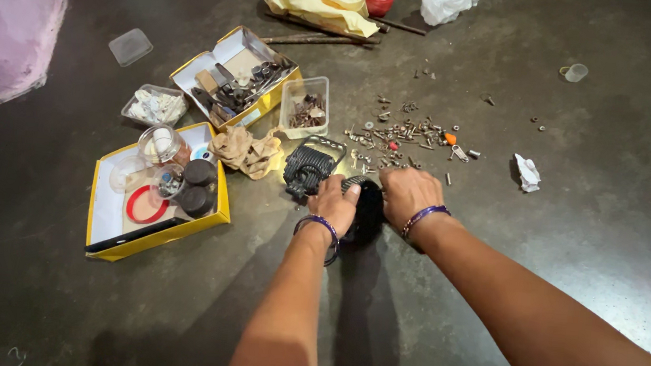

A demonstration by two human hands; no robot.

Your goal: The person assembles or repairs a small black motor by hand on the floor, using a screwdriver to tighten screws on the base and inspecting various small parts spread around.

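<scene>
1. Your two forearms are reaching in from the lower edge, wrists banded in purple.
2. Your left hand (pixel 334 204) and right hand (pixel 407 195) are gripping a round black finned part (pixel 367 209) between them, fingers curled over its rim.
3. It is resting on the dark floor (pixel 557 253), its long axis running away from you toward the scattered screws (pixel 406 131).
4. A second black finned housing (pixel 308 167) is lying just left of your left hand.

just my one head cam, looking steeply down past my forearms at the floor (pixel 544 228), fairly close, parts spread ahead
</scene>
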